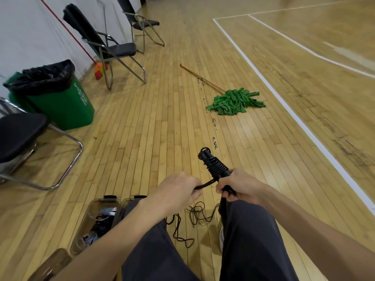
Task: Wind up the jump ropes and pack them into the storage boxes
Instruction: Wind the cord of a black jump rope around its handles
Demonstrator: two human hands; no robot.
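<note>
Right of the clear plastic storage box (92, 203) on the wooden floor (162, 118), the left hand (178, 191) pinched the thin black jump-rope cord (205, 183). Farther right of the box, the right hand (237, 186) was clamped round the cord-wound black plastic handles (216, 166), with slack cord lying on the floor beneath.

- Wooden gym floor (158, 122) with white court lines.
- Green mop (235, 101) lies flat on it.
- Green bin (60, 102) and folding chairs (113, 49) stand at left.
- Clear storage boxes (97, 222) and slack jump rope (197, 214) lie nearest.
</note>
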